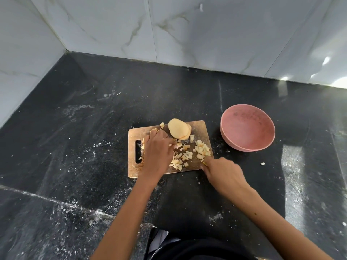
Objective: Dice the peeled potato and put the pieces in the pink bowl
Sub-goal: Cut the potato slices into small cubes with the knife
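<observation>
A wooden cutting board (199, 127) lies on the black counter. A stack of round peeled potato slices (178, 130) rests at its far edge. Diced potato pieces (201, 148) are scattered over the board's middle and right. My left hand (157, 149) sits on the board's left half, its curled fingers holding down potato pieces (154, 130). My right hand (223, 173) is at the board's near right corner, gripping a knife handle (204, 163) that is mostly hidden; the blade is blurred. The pink bowl (244, 148) stands to the right of the board, with no pieces visible inside.
One stray potato cube (262, 163) lies on the counter (84, 147) below the bowl. Marble-tiled walls (187, 30) close the counter at the back and left. The counter is dusted with white specks. The counter's front edge runs near my body.
</observation>
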`<state>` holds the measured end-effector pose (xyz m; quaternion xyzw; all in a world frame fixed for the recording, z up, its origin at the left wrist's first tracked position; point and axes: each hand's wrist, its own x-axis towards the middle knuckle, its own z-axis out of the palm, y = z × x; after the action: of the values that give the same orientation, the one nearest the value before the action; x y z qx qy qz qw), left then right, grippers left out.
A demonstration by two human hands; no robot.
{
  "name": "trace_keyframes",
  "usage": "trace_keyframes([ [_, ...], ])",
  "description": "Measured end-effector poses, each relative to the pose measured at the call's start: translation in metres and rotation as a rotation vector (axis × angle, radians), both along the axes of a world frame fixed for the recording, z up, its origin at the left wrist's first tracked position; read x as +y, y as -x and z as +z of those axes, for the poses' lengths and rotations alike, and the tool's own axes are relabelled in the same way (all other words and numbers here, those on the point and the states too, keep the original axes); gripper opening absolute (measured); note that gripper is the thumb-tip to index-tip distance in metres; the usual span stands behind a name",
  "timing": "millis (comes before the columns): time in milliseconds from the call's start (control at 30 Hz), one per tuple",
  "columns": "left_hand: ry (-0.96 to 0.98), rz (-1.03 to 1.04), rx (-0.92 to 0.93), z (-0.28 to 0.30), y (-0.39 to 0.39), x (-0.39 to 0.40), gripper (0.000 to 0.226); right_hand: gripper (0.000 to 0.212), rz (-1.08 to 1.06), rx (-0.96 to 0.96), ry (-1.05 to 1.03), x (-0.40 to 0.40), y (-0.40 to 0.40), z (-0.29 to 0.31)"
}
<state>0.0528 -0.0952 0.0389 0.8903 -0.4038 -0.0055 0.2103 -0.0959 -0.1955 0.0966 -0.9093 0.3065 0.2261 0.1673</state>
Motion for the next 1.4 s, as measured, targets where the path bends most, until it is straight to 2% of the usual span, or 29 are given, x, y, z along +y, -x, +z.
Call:
trace_keyframes([
  [100, 0.053, -0.055, -0.009, 0.01, -0.001, 0.005, 0.029, 0.024, 0.11, -0.023, 0.132, -0.007, 0.004, 0.007],
  [167, 0.087, -0.201, 0.017, 0.016, 0.001, 0.006, 0.036, 0.023, 0.149, -0.066, 0.167, -0.008, 0.007, 0.008],
  [233, 0.052, -0.346, -0.021, 0.019, 0.005, 0.006, 0.033, 0.022, 0.161, -0.102, 0.175, -0.008, 0.01, 0.008],
  [300, 0.01, -0.368, -0.059, 0.016, 0.005, 0.007, 0.024, 0.021, 0.138, -0.11, 0.162, -0.011, 0.016, 0.01],
  [400, 0.01, -0.263, -0.036, 0.01, 0.0, 0.014, 0.014, 0.015, -0.015, -0.146, 0.024, -0.02, 0.029, 0.004],
  [467, 0.055, -0.169, 0.004, 0.008, -0.001, 0.018, 0.01, 0.022, -0.161, -0.239, -0.079, -0.023, 0.032, -0.001],
  [567, 0.131, -0.037, 0.087, 0.008, 0.002, 0.024, 0.009, 0.034, -0.257, -0.4, -0.048, -0.02, 0.023, -0.014],
  [700, 0.103, 0.105, 0.124, 0.01, 0.008, 0.03, 0.024, 0.015, -0.23, -0.542, -0.002, -0.017, 0.005, -0.029],
  [867, 0.091, 0.229, 0.23, 0.012, 0.009, 0.034, 0.036, 0.046, -0.264, -0.567, -0.144, -0.012, -0.005, -0.048],
  [1000, 0.104, 0.229, 0.265, 0.006, 0.01, 0.04, 0.034, 0.055, -0.308, -0.597, -0.154, 0.003, -0.012, -0.058],
  [1233, 0.126, 0.215, 0.297, -0.001, 0.018, 0.048, 0.032, 0.052, -0.267, -0.668, -0.244, 0.023, -0.029, -0.054],
  [1400, 0.169, 0.245, 0.296, 0.001, 0.015, 0.061, 0.036, 0.026, -0.333, -0.757, -0.205, -0.006, -0.024, -0.033],
])
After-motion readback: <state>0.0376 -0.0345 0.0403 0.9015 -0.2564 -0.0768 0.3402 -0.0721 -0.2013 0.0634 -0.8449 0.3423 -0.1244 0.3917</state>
